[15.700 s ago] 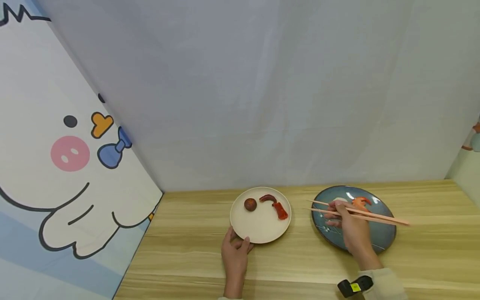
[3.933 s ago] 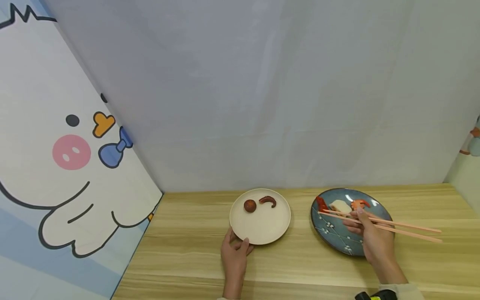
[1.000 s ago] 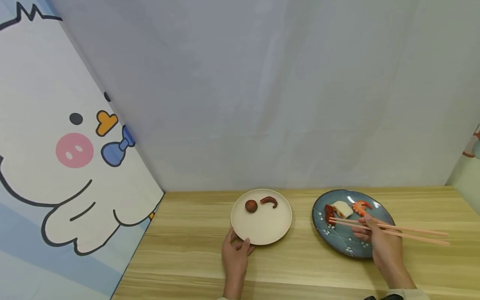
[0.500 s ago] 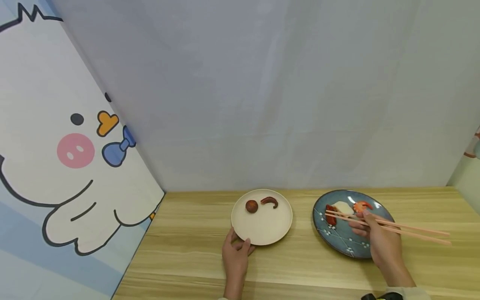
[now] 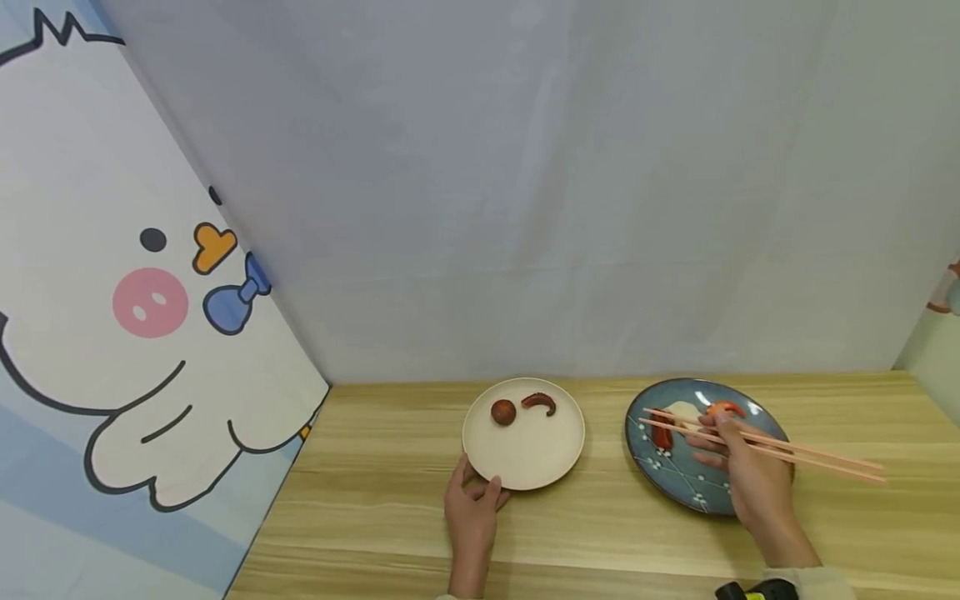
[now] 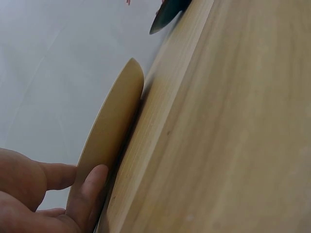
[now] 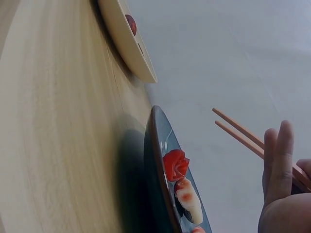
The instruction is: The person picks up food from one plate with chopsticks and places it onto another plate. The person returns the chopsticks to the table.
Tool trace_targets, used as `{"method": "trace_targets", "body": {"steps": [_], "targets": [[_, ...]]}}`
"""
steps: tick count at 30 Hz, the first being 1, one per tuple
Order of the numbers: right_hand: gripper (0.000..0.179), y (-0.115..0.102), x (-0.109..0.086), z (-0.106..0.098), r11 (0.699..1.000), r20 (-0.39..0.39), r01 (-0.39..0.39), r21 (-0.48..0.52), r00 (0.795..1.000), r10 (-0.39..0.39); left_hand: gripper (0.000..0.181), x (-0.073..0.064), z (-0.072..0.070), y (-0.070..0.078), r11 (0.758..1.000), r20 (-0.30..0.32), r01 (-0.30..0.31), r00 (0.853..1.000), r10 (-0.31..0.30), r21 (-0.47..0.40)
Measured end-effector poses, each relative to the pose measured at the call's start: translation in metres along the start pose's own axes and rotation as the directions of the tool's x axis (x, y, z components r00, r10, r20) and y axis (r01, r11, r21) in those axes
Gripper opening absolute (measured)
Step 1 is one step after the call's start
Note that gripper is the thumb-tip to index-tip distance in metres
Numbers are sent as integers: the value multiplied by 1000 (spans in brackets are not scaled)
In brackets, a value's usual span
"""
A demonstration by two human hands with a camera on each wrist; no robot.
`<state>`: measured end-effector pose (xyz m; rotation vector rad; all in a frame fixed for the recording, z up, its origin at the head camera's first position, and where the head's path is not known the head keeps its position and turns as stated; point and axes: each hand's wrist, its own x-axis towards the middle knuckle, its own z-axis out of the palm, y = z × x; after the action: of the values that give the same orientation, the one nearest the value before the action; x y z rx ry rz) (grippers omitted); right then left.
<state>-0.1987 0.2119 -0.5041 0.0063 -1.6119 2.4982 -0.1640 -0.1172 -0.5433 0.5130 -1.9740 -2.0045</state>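
The left hand (image 5: 471, 510) holds the cream plate's (image 5: 525, 457) near rim; the right hand (image 5: 753, 487) grips chopsticks (image 7: 238, 127), tips slightly apart, above the blue plate (image 5: 678, 482) on the bench (image 5: 367, 483), where a red piece (image 7: 175, 165) and a white piece (image 7: 189, 198) lie; beyond, pale cloth (image 5: 570, 183)

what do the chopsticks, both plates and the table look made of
Chopsticks: smooth, evenly peach, no grain visible; wood or plastic.
Blue plate: probably glazed ceramic, given its glossy highlights.
Cream plate: plain, rather matte; ceramic or plastic.
Table: wood or wood-look laminate, with streaky grain.
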Motion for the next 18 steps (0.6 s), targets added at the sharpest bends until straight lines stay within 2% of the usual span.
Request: {"method": "trace_targets", "body": {"steps": [11, 18], "targets": [[27, 2, 0, 9, 996, 5, -17, -89, 1000, 17, 72, 2, 0, -1, 1000, -3, -11, 1000, 11, -4], [28, 4, 0, 17, 994, 35, -11, -108, 999, 14, 72, 1, -1, -1, 1000, -3, 3, 1000, -3, 1]]}}
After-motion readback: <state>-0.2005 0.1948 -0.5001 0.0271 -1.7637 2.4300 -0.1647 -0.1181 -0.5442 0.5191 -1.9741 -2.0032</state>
